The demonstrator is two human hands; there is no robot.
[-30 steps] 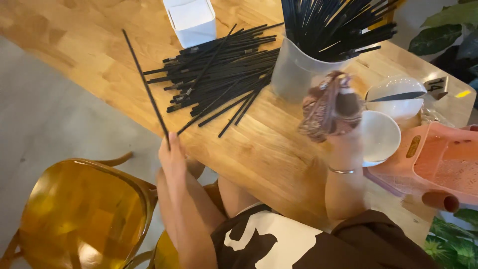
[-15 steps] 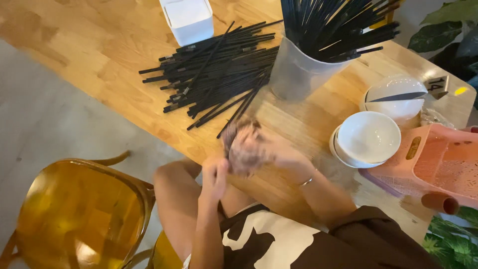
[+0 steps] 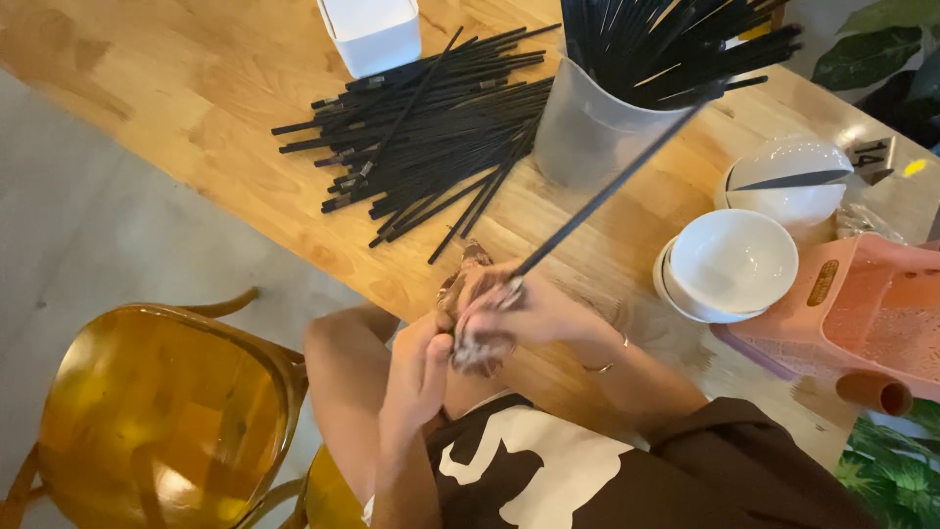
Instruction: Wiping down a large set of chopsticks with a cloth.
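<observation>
A: Wooden table [image 3: 196,108] is filling the top of the view, pale floor is showing at the left, and an amber chair [image 3: 166,411] is sitting down by the person's left knee. What are the hands doing?

B: Both hands are meeting just off the near table edge. The right hand [image 3: 534,313] is closing around the lower end of one black chopstick [image 3: 607,191], with a brownish cloth [image 3: 470,313] bunched in the same grip. The left hand [image 3: 416,377] is pressing up against that cloth from below; it's blurred, so I can't tell if its fingers are clamping or just touching.

A: Where is the chopstick going?

B: It's slanting up and away from the grip, its far tip crossing in front of a grey cup [image 3: 592,132] stuffed with more black chopsticks.

A: Anything else near the grip?

B: A loose pile of black chopsticks [image 3: 431,127] is lying on the table beyond the grip and to its left, with a white box [image 3: 372,34] past that. Stacked white bowls [image 3: 734,264] are sitting to the right of the grip, another white bowl [image 3: 788,181] with a chopstick across it is behind them, and a pink basket [image 3: 871,304] is further right.
</observation>
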